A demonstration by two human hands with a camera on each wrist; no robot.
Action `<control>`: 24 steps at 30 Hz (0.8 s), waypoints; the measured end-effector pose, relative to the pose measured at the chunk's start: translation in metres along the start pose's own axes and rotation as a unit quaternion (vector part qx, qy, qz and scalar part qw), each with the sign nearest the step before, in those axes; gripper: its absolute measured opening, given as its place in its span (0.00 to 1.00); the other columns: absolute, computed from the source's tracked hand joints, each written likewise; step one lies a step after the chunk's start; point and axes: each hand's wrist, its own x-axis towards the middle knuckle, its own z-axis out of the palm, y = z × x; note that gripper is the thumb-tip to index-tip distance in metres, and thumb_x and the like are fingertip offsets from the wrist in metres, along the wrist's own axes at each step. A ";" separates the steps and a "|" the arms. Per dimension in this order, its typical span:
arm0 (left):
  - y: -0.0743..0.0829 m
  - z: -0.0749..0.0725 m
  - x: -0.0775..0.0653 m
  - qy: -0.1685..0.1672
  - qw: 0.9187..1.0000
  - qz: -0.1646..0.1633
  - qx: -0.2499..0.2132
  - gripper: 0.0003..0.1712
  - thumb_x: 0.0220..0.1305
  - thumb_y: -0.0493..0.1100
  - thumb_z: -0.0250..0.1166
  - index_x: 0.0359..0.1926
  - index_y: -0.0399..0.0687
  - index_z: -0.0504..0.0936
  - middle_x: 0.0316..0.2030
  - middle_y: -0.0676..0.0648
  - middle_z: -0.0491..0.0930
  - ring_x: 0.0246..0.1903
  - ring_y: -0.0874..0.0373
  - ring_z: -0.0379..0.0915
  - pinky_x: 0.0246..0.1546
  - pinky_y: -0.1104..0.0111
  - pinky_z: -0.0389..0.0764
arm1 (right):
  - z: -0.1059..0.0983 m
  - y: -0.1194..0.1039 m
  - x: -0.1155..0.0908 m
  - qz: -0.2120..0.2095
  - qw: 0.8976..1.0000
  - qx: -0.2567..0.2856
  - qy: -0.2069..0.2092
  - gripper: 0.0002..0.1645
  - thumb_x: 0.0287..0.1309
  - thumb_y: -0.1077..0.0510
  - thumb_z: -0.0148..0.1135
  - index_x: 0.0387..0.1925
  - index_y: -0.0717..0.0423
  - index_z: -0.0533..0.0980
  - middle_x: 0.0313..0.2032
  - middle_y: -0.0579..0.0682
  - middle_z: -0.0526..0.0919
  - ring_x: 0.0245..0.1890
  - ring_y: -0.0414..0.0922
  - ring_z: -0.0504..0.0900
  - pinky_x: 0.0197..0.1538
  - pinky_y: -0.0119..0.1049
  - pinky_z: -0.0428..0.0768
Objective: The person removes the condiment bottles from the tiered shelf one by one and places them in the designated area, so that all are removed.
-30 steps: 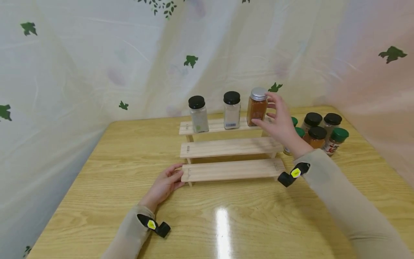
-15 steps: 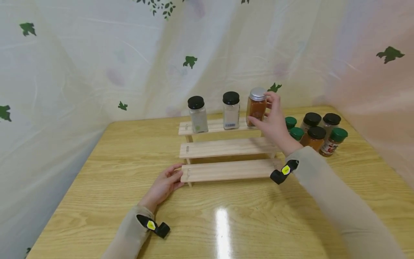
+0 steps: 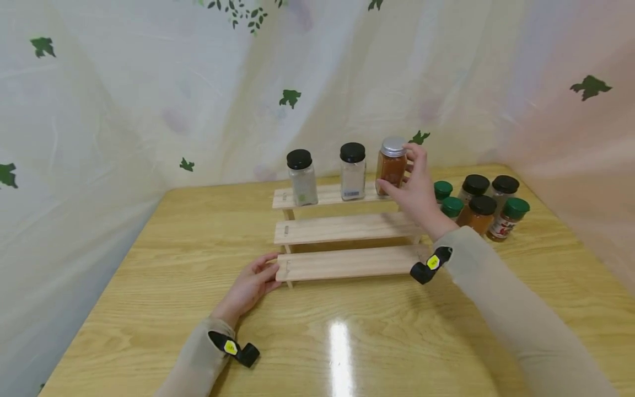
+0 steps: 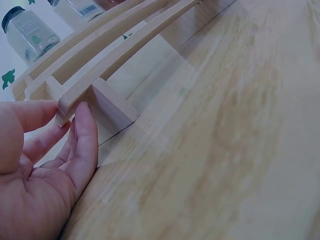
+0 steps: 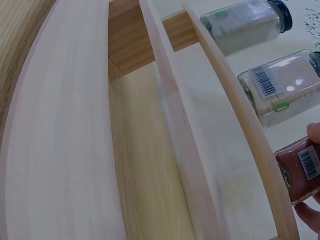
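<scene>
A three-step wooden rack (image 3: 349,229) stands on the table. My left hand (image 3: 250,284) pinches the left end of its lowest step; in the left wrist view, the thumb and fingers (image 4: 86,135) lie on either side of the board's end. On the top step, at the right, stands an upright spice jar (image 3: 391,170) of orange-red powder with a silver lid. My right hand (image 3: 415,193) holds that jar from the right, thumb across its front. Two black-lidded spice jars of pale contents, one in the middle (image 3: 353,173) and one at the left (image 3: 302,179), share that step.
Right of the rack several more spice jars are grouped on the table, among them a black-lidded orange one (image 3: 478,216) and a green-lidded one (image 3: 507,220). My right forearm partly covers the rack's right end. A pale curtain (image 3: 223,99) hangs behind the table.
My right hand has shifted slightly left, its thumb reaching farther across the silver-lidded jar, which keeps its place on the top step. My left hand stays on the rack's end.
</scene>
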 end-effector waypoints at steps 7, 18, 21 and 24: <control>0.000 0.000 -0.002 -0.001 1.000 -0.004 -0.005 0.30 0.72 0.37 0.49 0.69 0.31 0.51 0.42 0.52 0.71 0.40 0.66 0.75 0.41 0.76 0.79 | 0.001 0.003 -0.002 -0.005 1.000 -0.012 0.000 0.49 0.55 0.62 0.66 0.67 0.46 0.44 0.65 0.63 0.57 0.61 0.63 0.66 0.59 0.59 0.70; -0.001 0.001 -0.002 0.002 1.000 -0.003 -0.005 0.29 0.72 0.36 0.48 0.69 0.32 0.52 0.42 0.51 0.71 0.40 0.65 0.75 0.41 0.76 0.79 | 0.002 0.005 -0.004 -0.046 0.999 -0.017 0.013 0.48 0.53 0.63 0.67 0.66 0.46 0.46 0.63 0.63 0.59 0.59 0.63 0.66 0.59 0.60 0.70; -0.001 0.000 -0.001 0.002 1.000 -0.001 -0.006 0.29 0.72 0.36 0.48 0.69 0.32 0.52 0.42 0.51 0.71 0.39 0.65 0.75 0.41 0.76 0.79 | 0.002 0.005 -0.005 -0.053 0.998 -0.015 0.016 0.49 0.53 0.64 0.67 0.66 0.46 0.46 0.63 0.63 0.60 0.58 0.63 0.67 0.57 0.61 0.71; -0.001 0.000 -0.001 0.005 1.000 -0.004 -0.008 0.29 0.72 0.36 0.47 0.69 0.32 0.52 0.42 0.52 0.71 0.39 0.65 0.75 0.40 0.76 0.79 | 0.002 0.004 -0.007 -0.058 0.998 -0.017 0.018 0.49 0.52 0.65 0.68 0.65 0.45 0.46 0.62 0.63 0.61 0.58 0.62 0.67 0.56 0.61 0.72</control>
